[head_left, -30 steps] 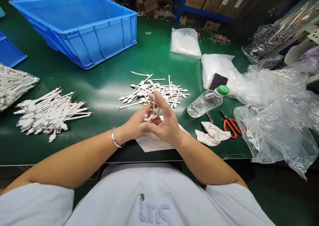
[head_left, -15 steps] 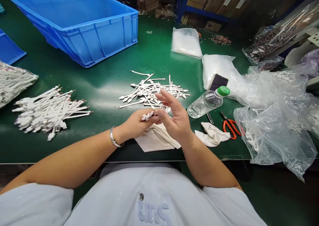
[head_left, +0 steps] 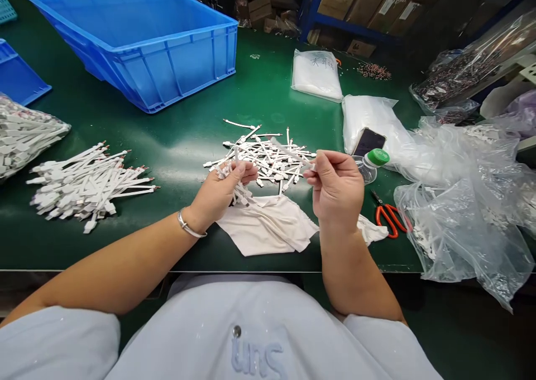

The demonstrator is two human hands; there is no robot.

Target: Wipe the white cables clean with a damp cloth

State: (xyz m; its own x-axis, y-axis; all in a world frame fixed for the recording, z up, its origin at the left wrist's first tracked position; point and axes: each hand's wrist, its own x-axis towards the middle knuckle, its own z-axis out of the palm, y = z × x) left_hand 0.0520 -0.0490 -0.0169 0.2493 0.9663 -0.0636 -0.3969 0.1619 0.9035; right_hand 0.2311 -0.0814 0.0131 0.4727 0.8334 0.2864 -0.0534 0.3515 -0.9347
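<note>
Green and glossy, the table (head_left: 268,103) spreads beneath the work. Taking the middle of the view as the dial's centre, the left hand (head_left: 221,193) sits toward 9 o'clock, its grip curled round a bundle of white leads (head_left: 240,194), thumb pressed against the fingers; several ends poke out above and below. The right hand (head_left: 337,184), toward 3 o'clock, has thumb and forefinger pinching a single white lead (head_left: 293,152) near one end, its free length pointing to 10 o'clock. Holding it that way, clear of the bundle, seems meant to leave most of its length in sight and untangled, while the left grip serves as a store.

Just above the centre, toward 12 o'clock, lies a loose heap of leads (head_left: 268,156), near both hands and so likely an easy reach. A second heap (head_left: 90,187) lies at 9 o'clock, well apart, which probably stops the two from mixing. A pale cloth (head_left: 272,232) is spread at 6 o'clock, perhaps as a soft surface below the hands. Orange-handled pliers (head_left: 381,204) lie between 3 and 4 o'clock, handles toward 5, handy for picking up. A capped bottle (head_left: 378,156), partly hidden by the right hand, shows at 3 o'clock; the cap makes a spill less likely.
</note>
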